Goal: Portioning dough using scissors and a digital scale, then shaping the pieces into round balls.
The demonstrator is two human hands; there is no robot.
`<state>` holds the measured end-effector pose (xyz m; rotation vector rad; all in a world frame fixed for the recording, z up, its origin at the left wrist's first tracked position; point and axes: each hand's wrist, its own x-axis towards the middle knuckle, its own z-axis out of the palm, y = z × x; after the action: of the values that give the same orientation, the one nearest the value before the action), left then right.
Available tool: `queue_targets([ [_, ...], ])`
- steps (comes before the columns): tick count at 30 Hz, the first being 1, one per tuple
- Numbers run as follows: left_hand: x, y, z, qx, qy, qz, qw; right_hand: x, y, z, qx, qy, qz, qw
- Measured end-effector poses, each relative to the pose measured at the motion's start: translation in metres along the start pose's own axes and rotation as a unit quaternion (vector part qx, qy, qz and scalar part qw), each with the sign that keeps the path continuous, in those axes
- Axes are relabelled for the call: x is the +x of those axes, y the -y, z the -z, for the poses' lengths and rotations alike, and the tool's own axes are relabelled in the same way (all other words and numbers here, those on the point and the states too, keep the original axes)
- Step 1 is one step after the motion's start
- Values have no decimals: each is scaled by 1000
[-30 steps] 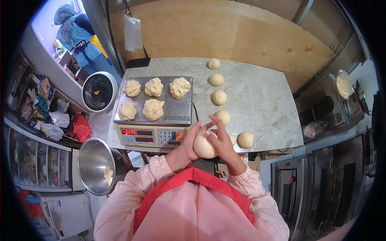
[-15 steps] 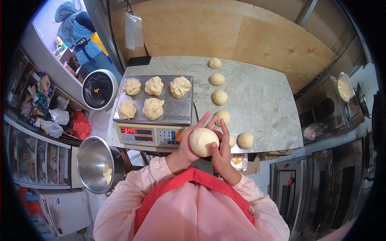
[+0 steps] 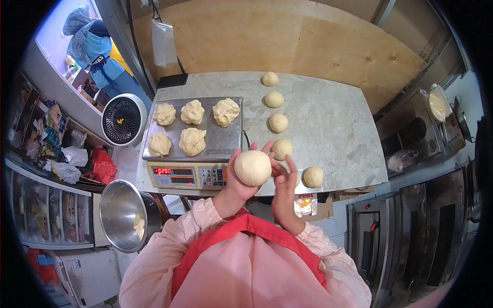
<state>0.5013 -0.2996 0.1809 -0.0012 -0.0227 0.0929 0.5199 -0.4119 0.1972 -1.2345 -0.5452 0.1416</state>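
My left hand (image 3: 241, 182) holds up a smooth round dough ball (image 3: 252, 168) in its palm, just in front of the scale. My right hand (image 3: 284, 187) is open beside it, fingers spread and close to the ball's right side, holding nothing. A digital scale (image 3: 185, 175) carries several rough dough pieces (image 3: 192, 141) on its steel platter. On the marble counter (image 3: 334, 118), several rounded dough balls (image 3: 278, 122) lie in a line running away from me, with one more ball (image 3: 313, 176) near the front edge.
A steel mixing bowl (image 3: 128, 215) with some dough in it stands low at my left. A small white fan (image 3: 123, 119) sits left of the scale. Ovens (image 3: 411, 138) stand at the right. Another person (image 3: 95, 46) is at the far left.
Both hands were cupped round the ball, rolling it. Now the right hand has come off and the left hand lifts the ball up on its own.
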Motion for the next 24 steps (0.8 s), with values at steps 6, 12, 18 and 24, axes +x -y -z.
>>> queue_targets([
  [6, -2, 11, 14, 100, -122, -28, 987, -4, -6, -12, 94, -45, -133, 986],
  [12, -8, 7, 1, -60, -34, 61, 996, 14, -5, 12, -9, 34, -89, 995],
  [18, -8, 10, 14, 16, -23, 38, 999, 1, -3, -3, 46, 28, -97, 994],
  [24, -11, 9, 17, 35, -101, 25, 994, 11, 2, 2, 69, 59, -155, 984],
])
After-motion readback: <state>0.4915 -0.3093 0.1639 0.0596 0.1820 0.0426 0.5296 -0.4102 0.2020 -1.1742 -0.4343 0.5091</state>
